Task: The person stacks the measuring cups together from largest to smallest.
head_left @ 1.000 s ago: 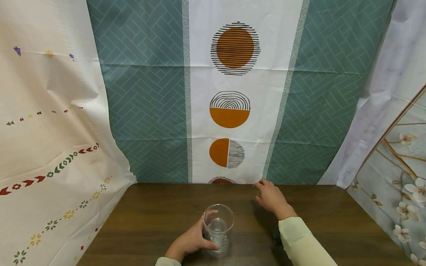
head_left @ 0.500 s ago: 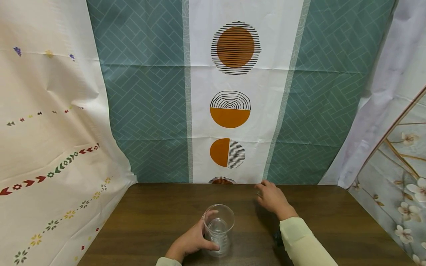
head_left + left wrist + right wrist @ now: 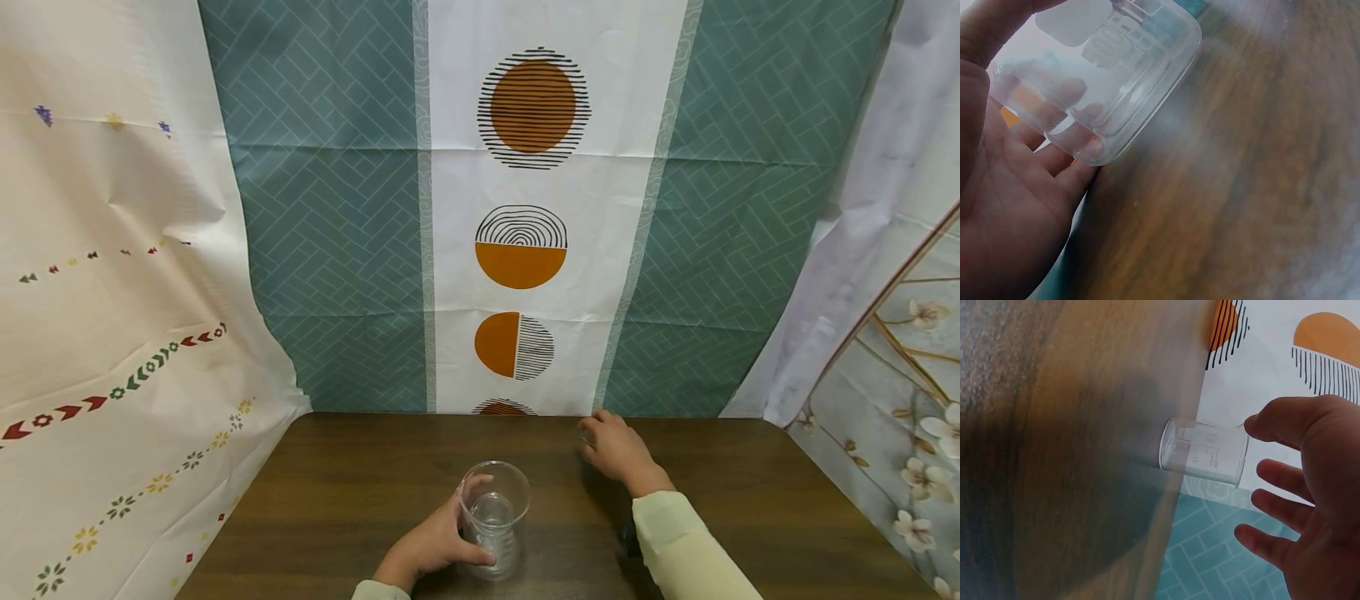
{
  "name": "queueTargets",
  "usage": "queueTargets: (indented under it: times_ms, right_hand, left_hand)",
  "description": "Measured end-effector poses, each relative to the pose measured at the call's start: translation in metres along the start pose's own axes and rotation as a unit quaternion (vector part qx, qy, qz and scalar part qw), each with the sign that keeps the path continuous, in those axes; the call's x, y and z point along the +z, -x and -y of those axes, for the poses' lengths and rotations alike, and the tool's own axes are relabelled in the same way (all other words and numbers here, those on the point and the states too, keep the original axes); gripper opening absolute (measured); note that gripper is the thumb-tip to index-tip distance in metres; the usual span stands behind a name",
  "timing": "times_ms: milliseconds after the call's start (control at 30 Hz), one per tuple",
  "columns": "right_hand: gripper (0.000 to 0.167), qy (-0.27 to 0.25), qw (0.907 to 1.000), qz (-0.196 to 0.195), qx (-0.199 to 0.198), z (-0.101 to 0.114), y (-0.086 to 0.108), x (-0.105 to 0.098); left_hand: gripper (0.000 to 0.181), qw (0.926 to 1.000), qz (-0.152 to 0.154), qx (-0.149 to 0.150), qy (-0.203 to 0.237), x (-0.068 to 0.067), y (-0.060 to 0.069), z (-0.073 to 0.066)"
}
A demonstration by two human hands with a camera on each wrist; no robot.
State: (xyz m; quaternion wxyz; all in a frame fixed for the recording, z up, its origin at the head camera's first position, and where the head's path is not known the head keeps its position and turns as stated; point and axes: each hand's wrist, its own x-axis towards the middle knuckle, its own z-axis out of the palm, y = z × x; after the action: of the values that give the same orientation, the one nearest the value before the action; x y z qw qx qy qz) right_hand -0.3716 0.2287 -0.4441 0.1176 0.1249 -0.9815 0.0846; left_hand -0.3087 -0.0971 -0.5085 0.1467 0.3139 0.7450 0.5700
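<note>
A large clear glass beaker stands at the near middle of the table, with a smaller round glass shape visible inside it. My left hand grips it from the left, thumb in front and fingers round the far side. White printed volume marks show on the beaker wall in the left wrist view. Toward the table's back edge, my right hand pinches the rim of a small clear beaker with thumb and, it seems, the index finger, which is mostly hidden. Its other fingers are spread beside the glass.
The brown wooden table ends at a hanging cloth with teal sides and orange circles. A cream patterned cloth hangs on the left, a floral one on the right. A dark object shows at the right sleeve.
Both hands keep their places on the beakers. The whole head view has shifted by a few pixels.
</note>
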Motion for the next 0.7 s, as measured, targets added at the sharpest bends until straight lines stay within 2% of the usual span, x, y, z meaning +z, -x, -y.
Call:
queueTargets:
  times_ms: [700]
  right_hand:
    - [0.034,-0.033,0.9989,0.029,-0.014,-0.002,-0.0003,-0.0002]
  left_hand:
    - [0.095,0.9999,-0.002,-0.011,-0.002,0.0006,0.0005,-0.0009]
